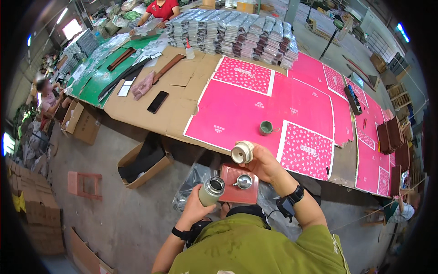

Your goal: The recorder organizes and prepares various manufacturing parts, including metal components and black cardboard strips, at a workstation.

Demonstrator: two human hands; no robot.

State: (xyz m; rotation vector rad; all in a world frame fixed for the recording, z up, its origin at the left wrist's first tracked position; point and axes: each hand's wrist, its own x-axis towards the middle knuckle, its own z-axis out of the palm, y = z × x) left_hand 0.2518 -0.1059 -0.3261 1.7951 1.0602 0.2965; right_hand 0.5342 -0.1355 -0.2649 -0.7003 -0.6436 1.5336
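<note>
My left hand [194,206] is wrapped round a pale green vacuum flask [210,193], its steel mouth uncovered and facing up. In my right hand [265,165], raised near the table's front edge, is a cream flask lid [242,152] with its hollow underside showing. Between and below the hands is a red plastic stool [232,194]. On its seat sits a small shiny metal piece [243,181], round with a short projection; its exact kind is unclear. A dark green mug [266,128] stands on the table just beyond the lid.
Pink printed sheets [237,109] and cardboard cover the table. On it lie a phone [158,102], a pinkish cloth [143,86] and a squeeze bottle [189,49]. Stacked wrapped packages [232,34] line its far side. A cardboard box [143,162] is on the floor. Other people are farther off.
</note>
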